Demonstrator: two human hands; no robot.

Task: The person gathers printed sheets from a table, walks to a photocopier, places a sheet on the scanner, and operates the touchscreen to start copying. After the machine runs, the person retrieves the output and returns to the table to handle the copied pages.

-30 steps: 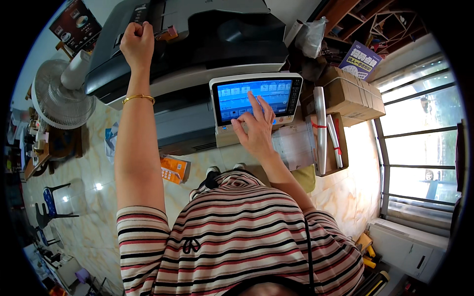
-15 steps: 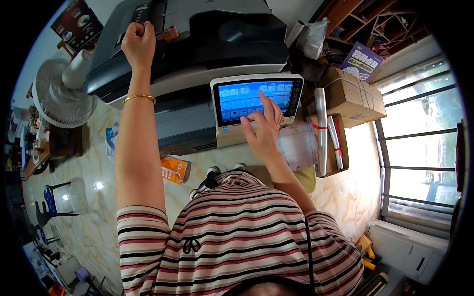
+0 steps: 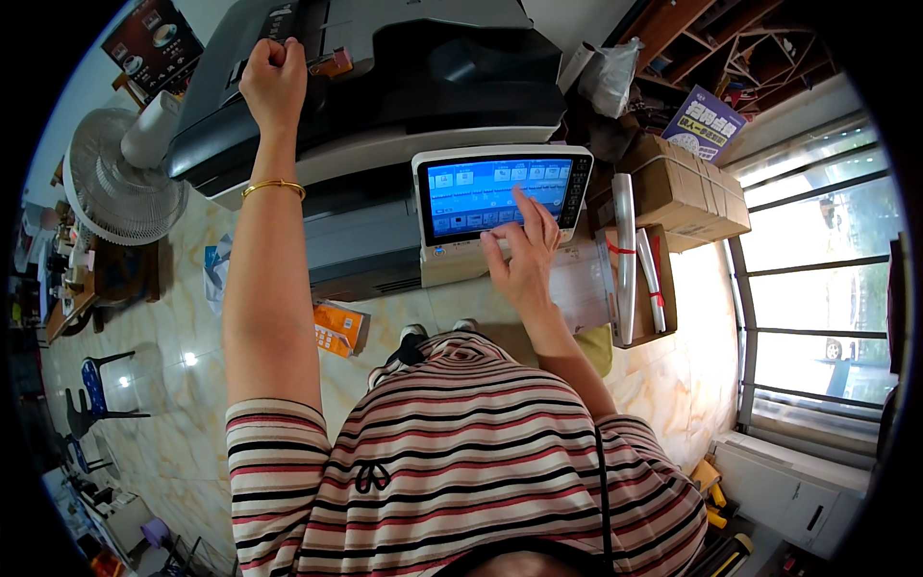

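Note:
A large dark grey and white copier (image 3: 461, 96) fills the upper middle of the view. On its top left, by the document feeder, rests my left hand (image 3: 274, 82), its fingers curled into a fist. Whatever that fist may hold is hidden. From the copier's front juts a tilted touchscreen panel (image 3: 471, 204) in a white frame, lit blue with rows of icons. Over its lower right part is my right hand (image 3: 527, 255), index finger stretched toward the screen and thumb held apart. Whether the fingertip touches the glass I cannot tell. Nothing shows in this hand.
Right of the panel stand a cardboard box (image 3: 687, 192) and an open carton (image 3: 663, 322) with rolled sheets (image 3: 625, 260) tied in red. A white fan (image 3: 120, 183) is at the left. An orange packet (image 3: 336, 329) lies low beside the copier.
My right hand has drawn slightly down and to the right across the touchscreen. The icons in the screen's upper row differ. My left hand stays closed in nearly the same place.

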